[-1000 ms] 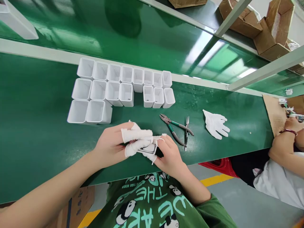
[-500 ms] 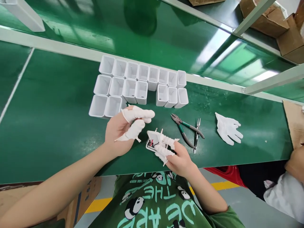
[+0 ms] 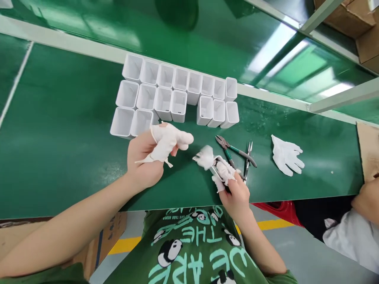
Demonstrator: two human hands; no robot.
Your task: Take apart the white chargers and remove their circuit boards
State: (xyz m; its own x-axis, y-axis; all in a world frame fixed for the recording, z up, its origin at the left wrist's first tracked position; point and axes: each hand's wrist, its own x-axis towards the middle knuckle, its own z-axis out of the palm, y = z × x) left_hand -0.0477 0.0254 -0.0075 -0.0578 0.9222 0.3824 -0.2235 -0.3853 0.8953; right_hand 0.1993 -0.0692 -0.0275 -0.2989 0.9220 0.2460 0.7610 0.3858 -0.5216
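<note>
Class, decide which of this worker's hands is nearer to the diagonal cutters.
Right. The right hand is close by, on the near side of the diagonal cutters; the left hand is farther off, to their left.

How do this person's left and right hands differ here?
The left hand has bunched fingers with no object visible between them; the right hand grips a white piece, partly blurred. The left hand is nearest the white containers, while the right hand partly hides the pliers from view. Both hands wear white finger coverings.
</note>
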